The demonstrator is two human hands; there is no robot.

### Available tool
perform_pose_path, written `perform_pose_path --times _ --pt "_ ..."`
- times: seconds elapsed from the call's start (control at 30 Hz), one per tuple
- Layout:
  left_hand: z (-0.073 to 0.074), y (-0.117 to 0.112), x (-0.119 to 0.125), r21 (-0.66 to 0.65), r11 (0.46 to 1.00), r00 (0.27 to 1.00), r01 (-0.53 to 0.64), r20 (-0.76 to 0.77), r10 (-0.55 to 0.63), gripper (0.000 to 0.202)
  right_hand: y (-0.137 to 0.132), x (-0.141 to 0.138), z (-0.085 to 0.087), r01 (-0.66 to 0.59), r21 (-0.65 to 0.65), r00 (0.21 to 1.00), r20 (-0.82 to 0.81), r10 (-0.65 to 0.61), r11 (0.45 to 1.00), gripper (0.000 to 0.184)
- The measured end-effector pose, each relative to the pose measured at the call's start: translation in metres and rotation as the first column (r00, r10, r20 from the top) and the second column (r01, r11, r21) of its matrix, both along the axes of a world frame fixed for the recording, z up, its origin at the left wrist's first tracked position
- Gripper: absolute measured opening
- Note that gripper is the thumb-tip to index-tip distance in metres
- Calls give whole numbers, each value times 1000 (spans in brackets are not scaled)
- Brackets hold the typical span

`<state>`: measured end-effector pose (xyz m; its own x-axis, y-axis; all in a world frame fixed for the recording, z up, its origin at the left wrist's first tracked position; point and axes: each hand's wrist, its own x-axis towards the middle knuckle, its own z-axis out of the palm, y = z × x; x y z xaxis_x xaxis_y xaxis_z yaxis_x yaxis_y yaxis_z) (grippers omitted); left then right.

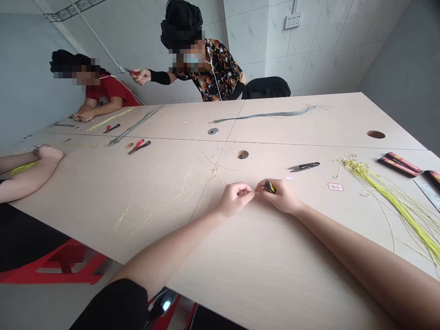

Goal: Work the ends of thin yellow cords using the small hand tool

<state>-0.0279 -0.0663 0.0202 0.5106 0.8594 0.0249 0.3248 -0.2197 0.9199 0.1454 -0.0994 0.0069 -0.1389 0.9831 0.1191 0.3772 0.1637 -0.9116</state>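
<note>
My left hand (236,198) is closed in a pinch, fingertips together, on something too small to make out. Its fingertips meet those of my right hand (282,198) just above the table. That hand is curled around a small black-and-yellow tool (270,186) whose working end is hidden by the fingers. Pale yellow cords (185,188) lie loosely on the table beyond and left of my left hand. Past my right hand rest black thread snips (304,167), and to its right is a bundle of bright yellow cords (385,190) with looped ends.
The wooden table (220,256) has a round cable hole (243,155). Black-and-red boxes (400,164) and a small red-edged label (336,187) lie at right. Grey cords (268,114) and red-handled pliers (139,146) lie farther off. Co-workers sit across; another person's arm (30,176) rests at left.
</note>
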Motion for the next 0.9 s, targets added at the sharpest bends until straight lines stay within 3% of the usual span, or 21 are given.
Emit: perform_pose_path --times 0.63,0.9 --pt "-6 0 3 -116 993 996 -17 88 27 18 -1 0 0 -10 -2 999 35 10 1000 16" --pt "-9 2 -1 -42 996 977 -74 197 81 20 3 2 -4 123 -50 990 -63 -126 991 20"
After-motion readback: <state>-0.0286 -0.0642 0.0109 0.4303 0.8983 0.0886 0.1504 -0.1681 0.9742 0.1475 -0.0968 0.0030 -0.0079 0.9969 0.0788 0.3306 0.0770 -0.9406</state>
